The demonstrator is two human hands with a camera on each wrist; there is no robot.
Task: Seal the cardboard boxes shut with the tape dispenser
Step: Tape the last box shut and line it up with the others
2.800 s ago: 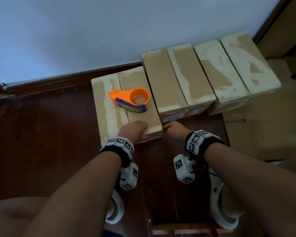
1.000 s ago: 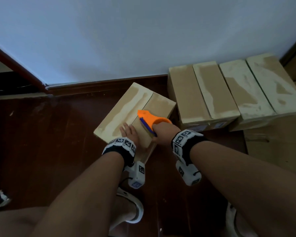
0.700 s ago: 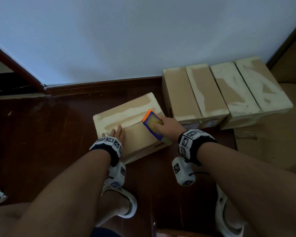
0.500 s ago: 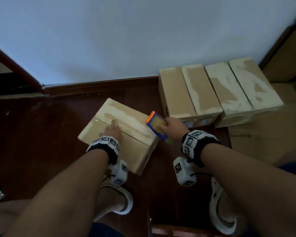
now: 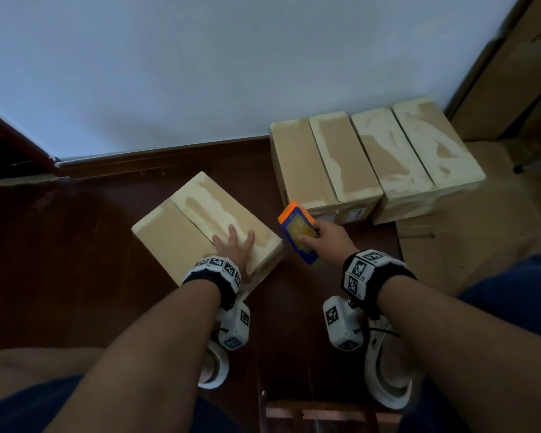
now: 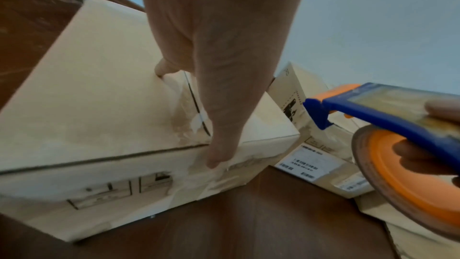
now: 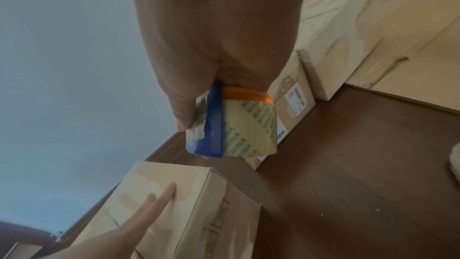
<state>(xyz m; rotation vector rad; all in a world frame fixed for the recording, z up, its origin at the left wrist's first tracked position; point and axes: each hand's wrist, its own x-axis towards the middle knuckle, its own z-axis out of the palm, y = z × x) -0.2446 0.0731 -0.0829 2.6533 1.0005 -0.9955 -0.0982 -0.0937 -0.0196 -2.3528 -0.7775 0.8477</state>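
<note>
Orange and blue plastic, the tape dispenser sits in my right hand, fingers curled round the roll body and thumb on top, held off the floor just right of the loose cardboard box. My left hand lies flat on that box's lid with fingers spread, the thumb hooked over the near top edge in the left wrist view. The box sits skewed on the dark wooden floor, apart from the row of boxes against the wall.

I judge the step in hand to be starting a strip along the centre seam where the two flaps meet. To do it well, I would keep the left palm pressing both flaps level so the seam stays closed, then bring the dispenser's blue front edge down on the end face below the seam, so the tape anchors over the corner first. From there, one steady pull along the seam, dispenser tilted low and kept centred. The left hand lies right on that line, so it must slide aside ahead of the tape. Old torn tape patches look rough; firm pressure should help there.
</note>
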